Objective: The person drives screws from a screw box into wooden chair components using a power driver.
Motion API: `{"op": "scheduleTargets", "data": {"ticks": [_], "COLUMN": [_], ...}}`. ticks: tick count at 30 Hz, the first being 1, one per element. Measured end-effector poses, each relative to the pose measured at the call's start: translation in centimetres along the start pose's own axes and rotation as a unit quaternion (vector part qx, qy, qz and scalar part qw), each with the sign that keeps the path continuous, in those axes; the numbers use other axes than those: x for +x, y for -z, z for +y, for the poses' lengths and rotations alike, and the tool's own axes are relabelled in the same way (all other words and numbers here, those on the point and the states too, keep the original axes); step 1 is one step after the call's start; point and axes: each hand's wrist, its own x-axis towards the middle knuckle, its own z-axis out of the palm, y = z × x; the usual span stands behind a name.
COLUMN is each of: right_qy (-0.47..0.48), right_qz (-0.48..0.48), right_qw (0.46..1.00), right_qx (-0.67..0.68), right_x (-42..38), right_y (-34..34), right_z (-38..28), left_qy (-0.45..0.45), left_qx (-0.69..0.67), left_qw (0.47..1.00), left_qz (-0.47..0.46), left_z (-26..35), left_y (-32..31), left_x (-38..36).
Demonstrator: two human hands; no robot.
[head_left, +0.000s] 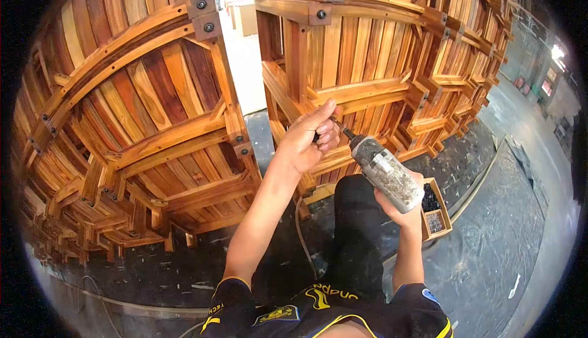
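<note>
My right hand (401, 208) is wrapped round the rear of a worn, grey power screwdriver (387, 174). The tool's narrow nose points up and left, close to the fingers of my left hand (312, 134). That hand is closed, fingers curled and thumb along the top; a small dark thing shows partly in its grip, but I cannot make out what it is. Just beyond both hands stands a slatted wooden furniture frame (361, 90) with dark bolts in its joints.
A second slatted wooden frame (150, 126) stands at the left. An open wooden box (448, 218) with small dark fasteners in its compartments sits by my right forearm. A hose (301, 240) runs down beside my leg. Dark sheeting (490, 227) covers the floor at the right.
</note>
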Motion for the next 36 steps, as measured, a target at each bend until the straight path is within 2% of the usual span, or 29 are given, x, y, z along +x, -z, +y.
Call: {"op": "scheduleTargets", "data": {"ticks": [2, 4, 7, 11, 13, 15, 16, 19, 22, 25, 26, 28, 32, 34, 35, 36], "right_qy": [0.009, 0.062, 0.032, 0.086, 0.023, -0.003, 0.021, -0.015, 0.005, 0.004, -0.015, -0.049, -0.050, 0.005, 0.004, -0.034], "right_qz": [-0.001, 0.012, 0.024, 0.081, 0.057, 0.104, 0.105, 0.118, 0.131, 0.136, 0.129, 0.107, 0.112, 0.122, 0.122, 0.114], "right_qw": [1.000, 0.998, 0.998, 0.993, 0.997, 0.993, 0.992, 0.990, 0.985, 0.983, 0.981, 0.980, 0.981, 0.990, 0.990, 0.986], "right_qx": [-0.015, -0.021, -0.049, 0.003, 0.043, 0.058, 0.062, 0.081, 0.109, 0.124, 0.146, 0.161, 0.152, 0.070, 0.070, 0.116], "right_x": [0.6, 1.4, 2.9, 5.2, 6.3, 7.5, 8.4, 10.5, 12.3, 13.8, 14.0, 14.0, 13.9, 13.8, 13.7, 13.8], "right_y": [0.4, 0.6, 0.9, 0.8, 1.3, 1.1, 1.4, 1.6, 1.7, 1.5, 1.6, 2.0, 2.3, 2.4, 2.4, 2.4], "right_z": [0.1, 0.4, -1.5, -1.7, -1.2, -1.0, -0.8, -2.3, -2.5, -2.8, -2.8, -2.8, -2.4, -2.1, -2.2, -2.9], "left_qy": [-0.007, -0.015, -0.028, -0.080, -0.122, -0.136, -0.150, -0.183, -0.191, -0.200, -0.203, -0.202, -0.201, -0.197, -0.195, -0.195], "left_qx": [0.016, 0.026, 0.044, 0.125, 0.101, 0.086, 0.059, 0.029, -0.054, -0.103, -0.099, -0.108, -0.089, -0.085, -0.079, -0.080], "left_qw": [1.000, 0.999, 0.998, 0.988, 0.987, 0.987, 0.987, 0.979, 0.960, 0.952, 0.944, 0.941, 0.941, 0.945, 0.948, 0.948], "left_qz": [-0.004, -0.013, -0.019, 0.041, 0.018, -0.004, -0.023, -0.078, -0.195, -0.210, -0.241, -0.248, -0.258, -0.247, -0.238, -0.238], "left_z": [0.8, 1.5, 2.7, 4.2, 5.0, 5.8, 6.2, 7.3, 8.0, 8.0, 7.9, 7.5, 7.3, 7.2, 7.1, 7.1], "left_y": [-0.9, -1.8, -3.4, -5.5, -6.3, -7.1, -7.3, -8.1, -8.2, -8.2, -8.0, -7.8, -7.2, -7.0, -7.0, -7.0], "left_x": [0.3, 0.7, 1.3, 2.5, 3.5, 4.5, 5.2, 7.2, 8.9, 10.4, 10.8, 11.1, 11.5, 11.8, 11.9, 11.9]}}
